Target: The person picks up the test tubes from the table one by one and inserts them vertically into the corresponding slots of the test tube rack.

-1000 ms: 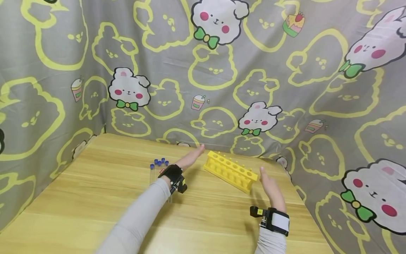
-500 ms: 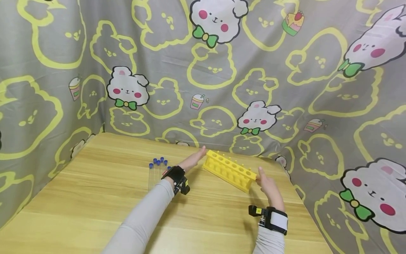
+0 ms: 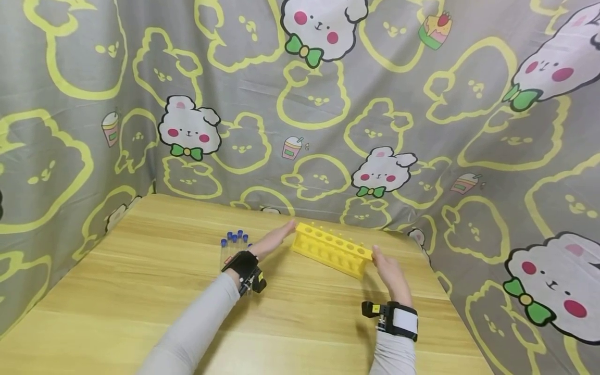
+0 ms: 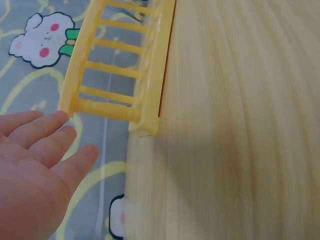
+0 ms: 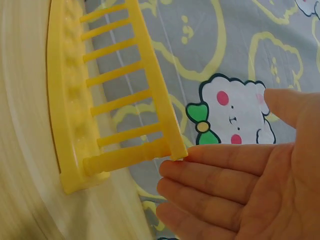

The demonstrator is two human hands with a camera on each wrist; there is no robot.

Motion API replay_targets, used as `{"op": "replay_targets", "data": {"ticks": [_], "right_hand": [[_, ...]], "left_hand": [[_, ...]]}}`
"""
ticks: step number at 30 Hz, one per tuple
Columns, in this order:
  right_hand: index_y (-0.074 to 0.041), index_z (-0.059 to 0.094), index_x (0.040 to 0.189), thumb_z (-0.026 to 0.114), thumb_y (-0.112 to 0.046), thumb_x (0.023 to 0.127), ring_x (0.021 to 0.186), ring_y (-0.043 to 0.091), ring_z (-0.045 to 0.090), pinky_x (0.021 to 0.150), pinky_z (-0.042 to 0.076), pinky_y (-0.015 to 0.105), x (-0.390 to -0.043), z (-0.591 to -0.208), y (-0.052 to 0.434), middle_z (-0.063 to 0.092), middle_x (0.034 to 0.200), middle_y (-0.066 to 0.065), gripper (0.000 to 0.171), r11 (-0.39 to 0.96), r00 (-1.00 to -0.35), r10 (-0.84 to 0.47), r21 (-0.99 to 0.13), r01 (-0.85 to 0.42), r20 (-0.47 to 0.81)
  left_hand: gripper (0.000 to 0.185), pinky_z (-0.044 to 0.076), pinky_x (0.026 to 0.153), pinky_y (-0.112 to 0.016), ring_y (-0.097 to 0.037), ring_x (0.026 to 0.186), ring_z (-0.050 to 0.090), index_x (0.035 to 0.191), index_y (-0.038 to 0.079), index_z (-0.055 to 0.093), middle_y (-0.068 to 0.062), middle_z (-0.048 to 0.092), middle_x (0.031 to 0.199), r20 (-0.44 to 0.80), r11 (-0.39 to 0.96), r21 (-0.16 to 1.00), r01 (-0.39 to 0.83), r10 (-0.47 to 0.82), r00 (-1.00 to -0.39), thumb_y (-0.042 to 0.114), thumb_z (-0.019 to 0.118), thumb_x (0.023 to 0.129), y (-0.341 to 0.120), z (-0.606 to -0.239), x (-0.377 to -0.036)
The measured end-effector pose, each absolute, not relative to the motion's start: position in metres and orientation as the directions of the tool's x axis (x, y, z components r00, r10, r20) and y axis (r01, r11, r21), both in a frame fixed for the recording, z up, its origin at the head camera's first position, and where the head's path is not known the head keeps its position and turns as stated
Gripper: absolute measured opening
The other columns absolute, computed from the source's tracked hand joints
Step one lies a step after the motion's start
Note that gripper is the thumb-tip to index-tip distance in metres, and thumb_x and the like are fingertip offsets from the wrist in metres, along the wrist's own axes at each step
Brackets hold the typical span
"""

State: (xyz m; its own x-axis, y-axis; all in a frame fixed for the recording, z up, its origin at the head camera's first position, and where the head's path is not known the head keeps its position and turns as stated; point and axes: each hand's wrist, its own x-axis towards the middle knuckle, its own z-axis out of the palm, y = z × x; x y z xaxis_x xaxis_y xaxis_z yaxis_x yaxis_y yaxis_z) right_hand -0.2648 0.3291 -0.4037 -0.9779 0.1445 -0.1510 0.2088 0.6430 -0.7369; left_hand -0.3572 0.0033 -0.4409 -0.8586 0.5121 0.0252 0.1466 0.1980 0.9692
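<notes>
Foreground: two forearms in grey sleeves (image 3: pixel 197 323) extend forward over the wooden table (image 3: pixel 300 328), each wrist fitted with a black strap and a small camera.

Just beyond the left wrist, clear test tubes (image 3: pixel 224 255) with blue caps (image 3: pixel 234 238) lie grouped on the table, caps directed away from the person. The left forearm covers part of the group; the contents of the tubes cannot be determined.

Farther forward, the yellow rack (image 3: pixel 330 247) stands upright on the table, set diagonally between the hands, its right end nearer the person. Its upper plate carries a single row of round holes; short pegs line the far edge.

The left hand (image 3: pixel 274 240) is extended, fingers straight and ungrasping, tips against the left end of the upper plate. The right hand (image 3: pixel 391 272) touches the opposite end with straight fingertips, palm flat, thumb spread apart.

Background: a grey curtain (image 3: pixel 253 91) printed with cartoon animals.
</notes>
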Motion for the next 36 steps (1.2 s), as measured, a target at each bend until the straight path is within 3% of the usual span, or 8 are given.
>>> {"op": "replay_targets", "data": {"ticks": [7, 12, 18, 24, 36], "right_hand": [[0.002, 0.04, 0.144, 0.02, -0.075, 0.092, 0.139, 0.047, 0.034, 0.114, 0.028, 0.059, -0.277, -0.408, 0.316, 0.037, 0.15, 0.027, 0.096, 0.713, -0.985, 0.146, -0.68, 0.172, -0.096], [0.005, 0.041, 0.143, 0.023, -0.07, 0.095, 0.137, 0.047, 0.036, 0.113, 0.031, 0.058, -0.285, -0.413, 0.306, 0.04, 0.148, 0.028, 0.091, 0.739, -0.993, 0.114, -0.665, 0.107, -0.033], [0.002, 0.048, 0.14, 0.04, -0.059, 0.097, 0.134, 0.043, 0.045, 0.109, 0.037, 0.056, -0.289, -0.417, 0.292, 0.05, 0.142, 0.024, 0.074, 0.743, -0.996, 0.077, -0.668, 0.033, 0.037], [0.005, 0.053, 0.134, 0.063, -0.041, 0.092, 0.124, 0.042, 0.055, 0.102, 0.046, 0.052, -0.294, -0.425, 0.279, 0.058, 0.132, 0.026, 0.063, 0.754, -0.987, 0.068, -0.656, -0.046, 0.148], [0.002, 0.061, 0.125, 0.071, -0.032, 0.087, 0.118, 0.041, 0.059, 0.097, 0.05, 0.05, -0.299, -0.441, 0.266, 0.064, 0.124, 0.024, 0.052, 0.74, -0.952, 0.181, -0.671, -0.034, 0.248]], "left_hand": [[0.071, 0.017, 0.121, -0.051, -0.03, 0.149, 0.024, 0.153, 0.011, 0.026, -0.013, 0.03, 0.158, 0.024, 0.238, 0.961, 0.144, 0.444, -0.896, 0.059, 0.018, 0.101, -0.018, -0.441, -0.338], [0.071, 0.016, 0.119, -0.057, -0.033, 0.147, 0.026, 0.152, 0.013, 0.03, -0.012, 0.036, 0.156, 0.041, 0.27, 0.949, 0.16, 0.399, -0.916, 0.06, 0.019, 0.101, -0.032, -0.44, -0.324], [0.078, 0.02, 0.117, -0.061, -0.036, 0.144, 0.033, 0.15, 0.012, 0.035, -0.013, 0.043, 0.151, 0.054, 0.32, 0.93, 0.18, 0.364, -0.93, 0.067, 0.021, 0.097, -0.048, -0.433, -0.31], [0.08, 0.025, 0.116, -0.058, -0.036, 0.141, 0.039, 0.148, 0.011, 0.039, -0.014, 0.047, 0.148, 0.051, 0.349, 0.921, 0.175, 0.335, -0.941, 0.069, 0.025, 0.095, -0.059, -0.432, -0.303], [0.081, 0.024, 0.117, -0.056, -0.034, 0.14, 0.041, 0.146, 0.012, 0.042, -0.011, 0.051, 0.145, 0.043, 0.415, 0.892, 0.178, 0.313, -0.949, 0.071, 0.025, 0.094, -0.064, -0.427, -0.295]]}}
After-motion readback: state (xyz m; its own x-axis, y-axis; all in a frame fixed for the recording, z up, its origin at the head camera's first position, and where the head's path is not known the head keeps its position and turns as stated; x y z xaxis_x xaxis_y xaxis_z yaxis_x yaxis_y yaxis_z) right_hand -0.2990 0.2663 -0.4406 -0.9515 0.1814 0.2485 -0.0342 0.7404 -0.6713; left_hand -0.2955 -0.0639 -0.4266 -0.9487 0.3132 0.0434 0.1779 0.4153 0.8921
